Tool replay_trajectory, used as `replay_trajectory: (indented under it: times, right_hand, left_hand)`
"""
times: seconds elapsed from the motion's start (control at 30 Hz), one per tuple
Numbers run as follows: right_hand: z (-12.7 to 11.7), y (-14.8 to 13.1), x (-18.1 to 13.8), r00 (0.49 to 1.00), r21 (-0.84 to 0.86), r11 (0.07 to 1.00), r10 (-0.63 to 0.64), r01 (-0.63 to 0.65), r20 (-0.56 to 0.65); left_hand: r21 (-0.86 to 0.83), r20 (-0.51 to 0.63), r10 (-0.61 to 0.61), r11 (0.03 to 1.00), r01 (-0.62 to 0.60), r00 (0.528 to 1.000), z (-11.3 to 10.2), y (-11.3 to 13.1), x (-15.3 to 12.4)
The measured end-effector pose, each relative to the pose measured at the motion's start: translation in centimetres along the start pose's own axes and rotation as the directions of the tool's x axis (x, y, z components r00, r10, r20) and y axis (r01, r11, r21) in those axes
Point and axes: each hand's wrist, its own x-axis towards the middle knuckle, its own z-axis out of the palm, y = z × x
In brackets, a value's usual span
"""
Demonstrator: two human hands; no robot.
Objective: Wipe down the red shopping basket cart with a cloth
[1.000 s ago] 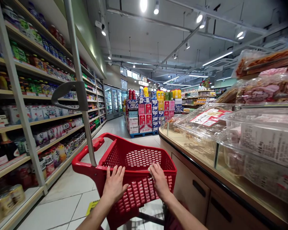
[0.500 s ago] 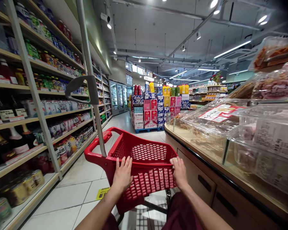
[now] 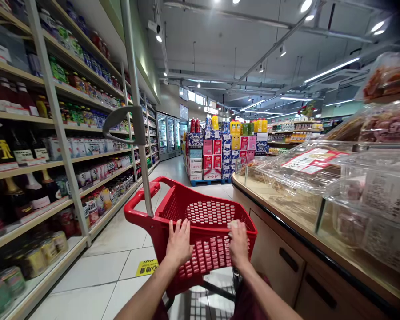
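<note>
A red plastic shopping basket point(image 3: 206, 212) on wheels stands in the aisle right in front of me, with nothing visible inside it. Its grey pull handle point(image 3: 126, 119) rises on a metal pole at its left side. My left hand point(image 3: 179, 242) lies flat on the outside of the basket's near wall, fingers stretched upward to the rim. My right hand point(image 3: 239, 244) rests on the same wall to the right, its fingers curled at the rim over a small white wad point(image 3: 233, 223).
Shelves point(image 3: 53, 155) of bottles, jars and tins line the left. A glass-topped counter point(image 3: 286, 222) with packed food in clear boxes runs along the right. Ahead stand a stack of drink cartons point(image 3: 216, 155) and fridges point(image 3: 168, 135). A yellow sticker point(image 3: 147, 267) marks the tiled floor.
The basket and I have moved along the aisle. My right hand slid out to the basket's right corner, then back toward the middle of the rim. My left hand stayed flat.
</note>
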Motion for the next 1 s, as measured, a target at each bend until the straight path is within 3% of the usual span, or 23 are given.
replay_trajectory:
  times: [0.07, 0.13, 0.2, 0.27, 0.33, 0.5, 0.6, 0.67, 0.73, 0.77, 0.83, 0.9, 1.0]
  right_hand:
    - [1.1, -1.9, -0.3, 0.978, 0.052, 0.980, -0.196, 0.193, 0.075]
    - [1.1, -2.0, -0.2, 0.944, 0.069, 0.951, -0.309, 0.302, 0.118]
    - [0.0, -0.2, 0.2, 0.963, 0.019, 0.967, -0.256, 0.255, 0.083]
    - [-1.0, 1.8, 0.4, 0.992, -0.047, 0.992, -0.122, 0.121, -0.012]
    - [-0.8, 1.9, 0.2, 0.994, -0.060, 0.996, -0.070, 0.066, -0.081]
    - [1.7, -2.6, -0.6, 0.935, 0.079, 0.936, -0.348, 0.343, 0.062]
    - [0.3, -0.2, 0.0, 0.951, 0.063, 0.955, -0.296, 0.291, 0.088]
    - [-0.9, 3.0, 0.4, 0.983, 0.019, 0.984, -0.178, 0.177, 0.046]
    - [-0.6, 4.5, 0.5, 0.998, 0.006, 0.998, -0.060, 0.060, 0.004]
    - [0.1, 3.8, 0.4, 0.999, 0.037, 0.998, -0.047, 0.047, 0.002]
    - [2.5, -0.6, -0.3, 0.992, 0.174, 0.977, -0.126, 0.120, 0.025]
    - [5.1, -8.1, -1.3, 0.960, 0.349, 0.902, -0.278, 0.253, 0.022]
    - [8.1, -18.8, -2.4, 0.911, 0.520, 0.766, -0.409, 0.378, -0.060]
  left_hand:
    - [-0.005, 0.006, 0.006, 1.000, -0.006, 1.000, 0.1, 0.0, -0.1]
    - [-0.009, 0.007, 0.021, 1.000, -0.021, 1.000, 0.1, -0.1, -0.3]
    - [-0.022, 0.004, 0.037, 0.999, -0.037, 0.999, 0.0, -0.2, -0.5]
    - [-0.038, -0.009, 0.037, 0.999, -0.037, 0.999, 0.1, -0.1, -0.6]
    - [-0.053, -0.026, 0.028, 0.998, -0.029, 0.999, 0.3, 0.2, -0.7]
    - [-0.114, -0.058, 0.047, 0.992, -0.054, 0.997, 0.2, 0.3, -1.0]
    - [-0.191, -0.136, 0.105, 0.973, -0.130, 0.985, -1.4, -2.3, -1.5]
    - [-0.239, -0.308, -0.029, 0.970, -0.047, 0.951, -2.9, -5.3, -1.9]
    - [-0.298, -0.430, -0.281, 0.941, 0.159, 0.858, -4.1, -8.3, -2.2]
    - [-0.315, -0.438, -0.367, 0.918, 0.242, 0.820, -4.4, -9.6, -2.3]
    - [-0.301, -0.381, -0.398, 0.907, 0.295, 0.835, -4.4, -11.3, -2.3]
    - [-0.269, -0.323, -0.335, 0.929, 0.254, 0.885, -4.0, -12.0, -2.2]
    - [-0.257, -0.296, -0.264, 0.948, 0.190, 0.918, -3.4, -12.5, -2.4]
